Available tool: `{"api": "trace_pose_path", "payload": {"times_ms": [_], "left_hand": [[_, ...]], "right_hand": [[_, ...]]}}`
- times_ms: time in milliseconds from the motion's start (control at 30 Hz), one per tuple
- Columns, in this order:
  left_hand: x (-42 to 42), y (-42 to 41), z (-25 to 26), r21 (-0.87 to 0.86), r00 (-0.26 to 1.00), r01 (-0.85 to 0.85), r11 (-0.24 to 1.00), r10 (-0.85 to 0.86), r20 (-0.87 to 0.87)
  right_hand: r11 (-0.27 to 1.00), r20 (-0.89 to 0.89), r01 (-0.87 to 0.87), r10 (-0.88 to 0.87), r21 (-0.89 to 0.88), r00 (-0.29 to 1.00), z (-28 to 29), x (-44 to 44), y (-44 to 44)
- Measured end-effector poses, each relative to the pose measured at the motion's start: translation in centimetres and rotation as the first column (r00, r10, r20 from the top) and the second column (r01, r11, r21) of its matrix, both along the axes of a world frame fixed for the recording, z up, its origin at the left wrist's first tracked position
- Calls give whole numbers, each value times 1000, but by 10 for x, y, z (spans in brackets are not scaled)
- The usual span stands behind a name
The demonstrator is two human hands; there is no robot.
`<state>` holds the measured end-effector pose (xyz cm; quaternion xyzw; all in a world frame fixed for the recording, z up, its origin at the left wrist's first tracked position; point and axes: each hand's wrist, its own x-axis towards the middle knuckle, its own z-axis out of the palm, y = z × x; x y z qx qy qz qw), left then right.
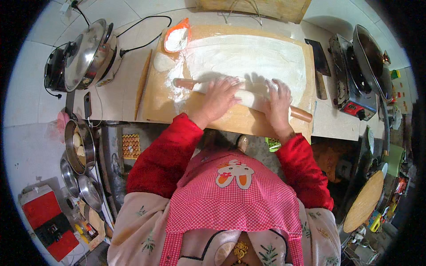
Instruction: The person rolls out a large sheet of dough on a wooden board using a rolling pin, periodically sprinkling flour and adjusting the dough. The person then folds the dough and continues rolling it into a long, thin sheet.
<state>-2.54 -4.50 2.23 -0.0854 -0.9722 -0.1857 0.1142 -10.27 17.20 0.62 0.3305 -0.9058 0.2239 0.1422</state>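
A thick wooden rolling pin [301, 114] lies slanted across the near part of a wooden board [159, 108]. The middle of the pin is wrapped in rolled-up dough [249, 99], leaving its two ends bare. My left hand [221, 96] curves over the wrapped pin left of its middle, fingers pointing away from me. Further right, my right hand [279, 99] grips the same roll, with its fingers over the far side. Beyond both hands spreads a wide, thin, floured dough sheet [246, 56]. Loose flour [176, 81] is scattered at its left.
An orange scoop [185, 22] of flour and a dough lump [163, 62] sit at the board's left. Beside the board lie a thin tapered rolling pin [143, 84] and, rightward, a cleaver [318, 55]. A gas stove [357, 103] and lidded electric pan [85, 60] flank the counter.
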Motion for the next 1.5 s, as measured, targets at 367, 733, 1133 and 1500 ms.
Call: {"api": "trace_pose_path", "payload": {"times_ms": [367, 733, 1133, 1500], "left_hand": [[33, 14, -33, -130, 1000, -11, 991, 10, -9], [46, 14, -20, -86, 988, 149, 985, -152, -27], [59, 12, -28, -78, 973, 225, 971, -228, -37], [56, 9, -30, 29, 979, 194, 981, -192, -62]], "right_hand": [[956, 119, -227, 207, 188, 971, -1, 40, 18], [952, 259, -279, 240, 124, 936, 7, 58, 24], [920, 230, -373, 340, 118, 912, -10, 64, 21], [910, 157, -408, 394, 69, 906, -13, 52, 36]]}}
